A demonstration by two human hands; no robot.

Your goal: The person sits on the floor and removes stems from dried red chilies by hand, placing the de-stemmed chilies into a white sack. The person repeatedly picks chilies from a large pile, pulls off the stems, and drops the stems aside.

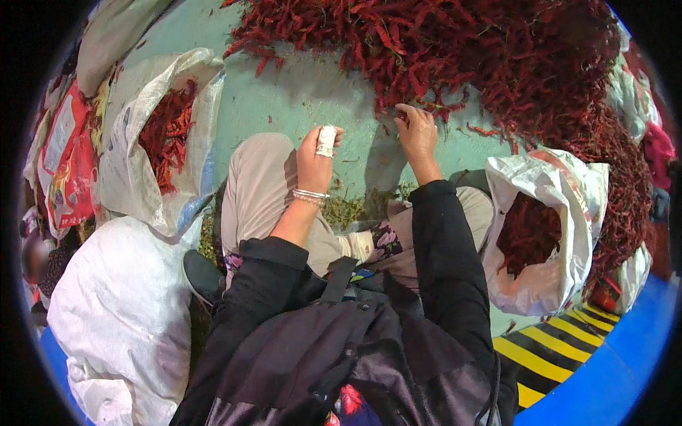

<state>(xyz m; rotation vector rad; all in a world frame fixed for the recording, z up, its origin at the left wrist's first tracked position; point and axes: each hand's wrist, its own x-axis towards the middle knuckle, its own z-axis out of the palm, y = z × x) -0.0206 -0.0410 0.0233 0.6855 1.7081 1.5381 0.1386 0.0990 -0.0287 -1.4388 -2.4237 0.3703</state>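
Observation:
A large heap of dried red chili peppers (426, 48) spreads over the green floor (298, 96) at the top and right. My right hand (419, 133), fingers curled, is at the heap's near edge by a few loose peppers; whether it touches one is unclear. Above my left knee is my left hand (318, 154), fingers bent, a white wrapping (326, 141) on one finger or the thumb; what lies inside the fingers is hidden. An open white woven sack (120, 175) with red peppers (169, 138) stands on the left. Another open white sack (578, 234) holds darker peppers (527, 234) on the right.
A full white sack (128, 298) lies at lower left, near my dark shoe (202, 277). Stem scraps (343, 210) lie between my legs. Red printed bags (69, 170) and a partly seen person (58, 266) are at far left. Yellow-black floor stripes (549, 346) run at lower right.

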